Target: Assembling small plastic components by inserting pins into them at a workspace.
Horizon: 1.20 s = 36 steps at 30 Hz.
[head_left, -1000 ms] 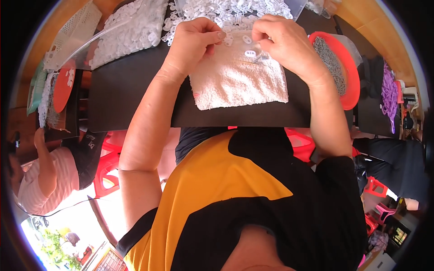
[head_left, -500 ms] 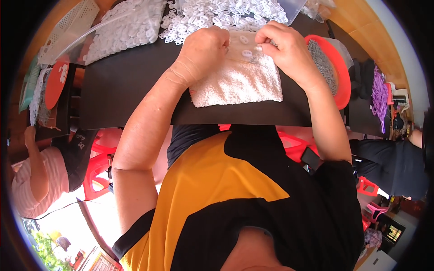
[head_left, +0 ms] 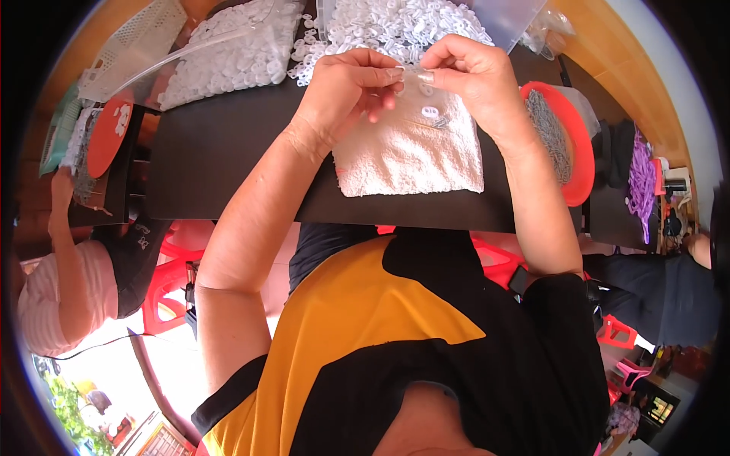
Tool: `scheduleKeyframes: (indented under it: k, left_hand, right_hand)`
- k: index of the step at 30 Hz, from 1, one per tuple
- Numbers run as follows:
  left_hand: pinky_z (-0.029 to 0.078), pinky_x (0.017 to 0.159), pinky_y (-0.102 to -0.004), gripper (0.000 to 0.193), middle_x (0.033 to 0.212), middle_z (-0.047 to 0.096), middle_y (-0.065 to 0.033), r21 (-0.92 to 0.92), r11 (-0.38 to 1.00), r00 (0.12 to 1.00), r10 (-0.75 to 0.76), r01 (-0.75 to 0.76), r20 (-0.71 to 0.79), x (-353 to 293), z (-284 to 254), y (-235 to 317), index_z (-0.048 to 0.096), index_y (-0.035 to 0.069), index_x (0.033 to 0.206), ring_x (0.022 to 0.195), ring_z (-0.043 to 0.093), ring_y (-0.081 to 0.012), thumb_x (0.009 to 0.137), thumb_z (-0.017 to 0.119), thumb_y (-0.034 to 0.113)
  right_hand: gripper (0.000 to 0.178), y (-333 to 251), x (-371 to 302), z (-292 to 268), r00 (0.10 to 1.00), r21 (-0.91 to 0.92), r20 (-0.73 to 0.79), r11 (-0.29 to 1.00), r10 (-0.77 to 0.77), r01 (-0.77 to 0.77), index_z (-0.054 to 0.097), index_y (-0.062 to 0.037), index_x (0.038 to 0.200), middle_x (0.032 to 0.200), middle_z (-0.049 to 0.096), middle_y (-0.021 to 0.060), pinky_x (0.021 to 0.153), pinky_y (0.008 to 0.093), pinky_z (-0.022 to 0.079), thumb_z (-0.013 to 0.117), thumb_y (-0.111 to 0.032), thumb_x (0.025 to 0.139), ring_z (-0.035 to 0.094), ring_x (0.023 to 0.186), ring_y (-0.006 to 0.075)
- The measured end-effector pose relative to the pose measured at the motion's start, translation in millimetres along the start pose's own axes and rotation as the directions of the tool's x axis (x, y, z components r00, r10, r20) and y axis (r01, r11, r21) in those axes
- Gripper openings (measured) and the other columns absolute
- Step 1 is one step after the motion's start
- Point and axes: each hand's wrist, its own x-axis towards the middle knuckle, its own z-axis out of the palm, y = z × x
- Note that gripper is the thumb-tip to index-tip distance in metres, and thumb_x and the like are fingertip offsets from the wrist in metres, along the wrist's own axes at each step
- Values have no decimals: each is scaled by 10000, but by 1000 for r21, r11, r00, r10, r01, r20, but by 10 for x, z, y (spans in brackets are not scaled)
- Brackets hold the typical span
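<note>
Above a pale terry towel (head_left: 411,163), my two hands are close together with their fingertips nearly meeting. My left hand (head_left: 351,90) pinches what looks like a small white plastic piece (head_left: 401,68) between thumb and forefinger, its other fingers loosely curled below. Thumb and forefinger of my right hand (head_left: 473,74) are pressed together; whatever lies between them is too small to make out. On the towel beneath is a white oval piece with holes (head_left: 430,112), with another white piece (head_left: 426,90) farther up. Thin grey metal pins (head_left: 439,123) lie beside the nearer one.
White pieces are heaped (head_left: 395,30) behind my hands, and more fill a clear bag (head_left: 232,64) at far left. A red tray (head_left: 582,163) holds grey pins (head_left: 546,125) at right. Purple pieces (head_left: 641,182) lie farther right. Other people sit at both sides.
My fingertips have come closer together over the towel. My left hand has turned so its thumb and curled fingers show. The view has shifted slightly.
</note>
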Motion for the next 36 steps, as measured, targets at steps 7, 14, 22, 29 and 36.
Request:
scheduleKeyframes:
  k: [7, 14, 22, 29, 36]
  left_hand:
    - [428, 455, -251, 110, 777, 629, -110, -170, 985, 1000, 16, -14, 9, 26, -15, -20, 616, -66, 932, 599, 595, -159, 883, 636, 31]
    - [436, 454, -257, 119, 783, 635, -119, -162, 986, 999, 28, -31, -20, -15, 45, 9, 604, -73, 951, 595, 593, -156, 889, 632, 25]
    - [442, 440, -260, 90, 785, 649, -130, -122, 992, 995, 32, -43, -92, -47, 117, -5, 606, -66, 925, 577, 600, -158, 871, 631, 2]
    - [438, 421, -261, 79, 764, 648, -123, -101, 993, 994, 54, -64, -96, -59, 144, -34, 612, -62, 909, 568, 598, -154, 867, 632, 2]
    - [434, 411, -253, 73, 758, 647, -118, -94, 992, 990, 69, -81, -121, -68, 147, -38, 614, -59, 896, 561, 599, -147, 869, 631, 6]
  right_hand:
    - [94, -45, -19, 181, 996, -31, -88, 999, -28, 26, 639, 11, 886, 748, 638, 39, 677, 252, 466, 605, 16, 799, 589, 724, 113]
    - [136, 7, -62, 235, 986, -136, -130, 987, -105, 87, 611, 17, 942, 871, 657, 103, 745, 298, 499, 550, 59, 828, 641, 813, 184]
    - [146, 6, -91, 274, 982, -73, -151, 992, -112, 102, 609, 18, 936, 873, 656, 94, 741, 286, 500, 551, 74, 815, 638, 816, 173]
    - [155, 14, -84, 296, 969, -96, -169, 981, -181, 166, 616, 11, 923, 834, 662, 84, 702, 272, 502, 563, 90, 801, 644, 776, 166]
    - [169, 51, -82, 319, 951, -96, -214, 974, -222, 206, 625, 3, 911, 807, 668, 79, 667, 264, 504, 568, 105, 788, 645, 743, 157]
